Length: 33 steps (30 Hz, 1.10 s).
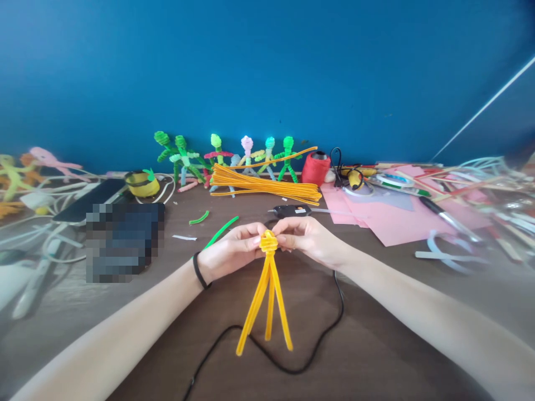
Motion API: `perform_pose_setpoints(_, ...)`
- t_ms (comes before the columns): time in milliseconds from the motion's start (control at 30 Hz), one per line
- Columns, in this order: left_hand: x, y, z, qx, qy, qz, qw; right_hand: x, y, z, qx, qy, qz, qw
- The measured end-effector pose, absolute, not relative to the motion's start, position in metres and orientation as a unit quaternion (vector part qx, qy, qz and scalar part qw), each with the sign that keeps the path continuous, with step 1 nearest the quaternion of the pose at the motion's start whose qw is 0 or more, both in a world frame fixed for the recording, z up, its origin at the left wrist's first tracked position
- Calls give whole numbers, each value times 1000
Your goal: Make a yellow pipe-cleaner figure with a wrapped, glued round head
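Note:
Between my two hands is a yellow pipe cleaner figure (268, 241), with a coiled round head at the top and several straight strands hanging below it. My left hand (234, 245), with a black band at the wrist, pinches the left side of the coiled head. From the other side, my right hand (307, 239) grips the head with thumb and forefinger. The strands fan out downward over the table, in front of a black cord (288, 370). Just beyond my hands lies a black glue gun (292, 211).
A bundle of yellow pipe cleaners (267, 186) lies at the back, before several finished pipe cleaner figures (216, 142) along the blue wall. Green pipe cleaner pieces (223, 229) lie left of centre. Further right are a red spool (315, 169), pink paper (388, 225) and a marker (449, 217).

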State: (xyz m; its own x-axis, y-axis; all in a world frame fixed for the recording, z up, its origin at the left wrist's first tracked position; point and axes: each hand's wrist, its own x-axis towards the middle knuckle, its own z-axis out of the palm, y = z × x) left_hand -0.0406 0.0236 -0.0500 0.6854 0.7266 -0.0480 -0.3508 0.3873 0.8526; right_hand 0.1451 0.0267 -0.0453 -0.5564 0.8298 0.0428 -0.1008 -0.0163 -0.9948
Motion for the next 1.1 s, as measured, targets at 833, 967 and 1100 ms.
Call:
perform_pose_setpoints(833,-39,28,-33,661,437,364,490,148,25,-35,-411,-735,411,350)
perform_pose_setpoints(967,-39,27,-32,672,443,350,479,147,24,-34,-415,-731,415,349)
perform_pose_setpoints(1100,-38,26,-32,659,433,352,505,147,24,-34,-414,-733,414,347)
